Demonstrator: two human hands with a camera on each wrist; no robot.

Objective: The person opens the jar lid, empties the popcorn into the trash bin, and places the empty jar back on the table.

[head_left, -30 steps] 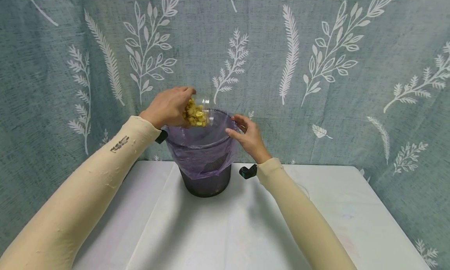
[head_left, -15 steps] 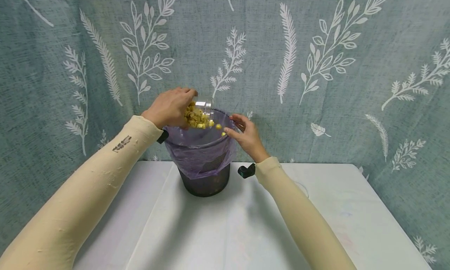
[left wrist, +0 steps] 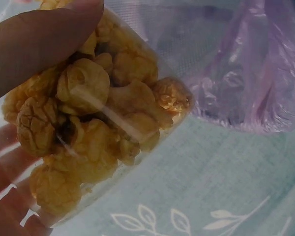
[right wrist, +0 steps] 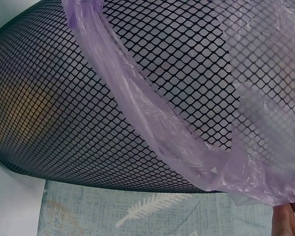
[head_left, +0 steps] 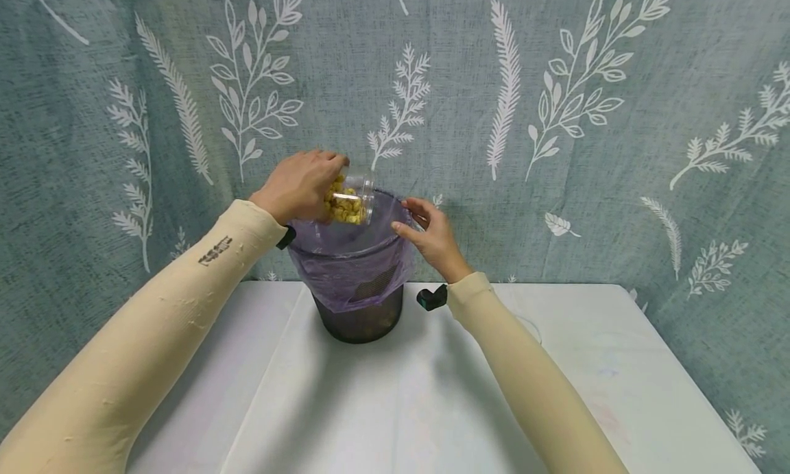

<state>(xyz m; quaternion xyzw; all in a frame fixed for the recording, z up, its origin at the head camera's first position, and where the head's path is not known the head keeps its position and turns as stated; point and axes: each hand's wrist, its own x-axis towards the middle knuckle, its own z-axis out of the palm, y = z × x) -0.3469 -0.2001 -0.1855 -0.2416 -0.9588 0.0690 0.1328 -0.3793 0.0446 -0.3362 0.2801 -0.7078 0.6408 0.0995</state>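
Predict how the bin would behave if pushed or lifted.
The bin is probably light for its size, being mesh. It may tip if pushed high, since it narrows downward. Gripped near the top, it could slip, as a glossy bag wraps it.

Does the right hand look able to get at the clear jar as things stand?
Probably yes: the right hand is at the bin, with nothing visible between it and the open end of the jar. The left hand grips the other end.

The popcorn [left wrist: 91, 108] is yellow, the bag [head_left: 330, 282] purple, the bin [head_left: 361, 324] black, the curtain [head_left: 457, 83] white-leafed blue-green.
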